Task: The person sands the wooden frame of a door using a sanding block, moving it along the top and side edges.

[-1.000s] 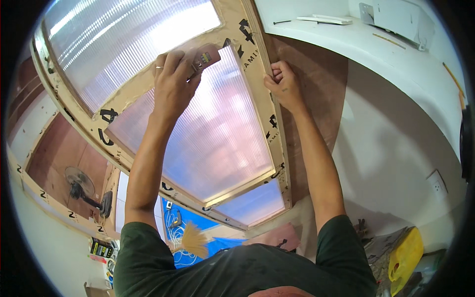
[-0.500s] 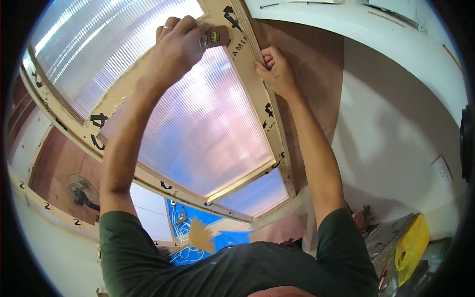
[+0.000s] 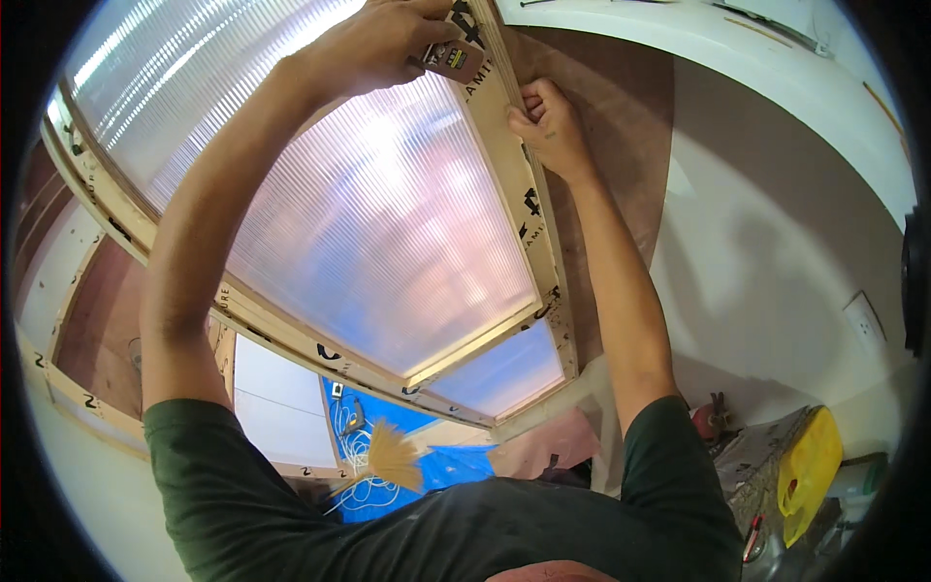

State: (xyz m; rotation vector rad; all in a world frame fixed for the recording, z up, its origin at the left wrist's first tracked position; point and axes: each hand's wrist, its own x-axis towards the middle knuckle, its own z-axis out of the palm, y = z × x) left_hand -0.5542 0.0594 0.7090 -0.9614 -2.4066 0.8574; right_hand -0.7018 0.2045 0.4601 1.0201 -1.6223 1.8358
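Observation:
At the top of the view, my left hand [image 3: 383,44] is closed around a small brown block [image 3: 453,60] with a dark printed label. The block lies over the broad wooden rail of a panel frame [image 3: 504,145], near its upper corner. Ribbed translucent sheet [image 3: 388,233] fills the frame, and my left forearm crosses in front of it. My right hand [image 3: 551,121] is closed at the frame's outer right edge, fingers curled and thumb toward the wood. What those fingers hold, if anything, is hidden.
A white curved surface [image 3: 679,24] with loose thin pieces runs along the upper right. Below are a straw brush [image 3: 393,458], white cords [image 3: 354,456] and a blue sheet [image 3: 465,466]. A yellow bag [image 3: 810,475] sits at lower right, beneath a wall socket [image 3: 863,320].
My left hand has moved up and to the right with the brown block, toward the frame's corner. The left elbow has swung outward. My right hand has shifted slightly and stays at the edge.

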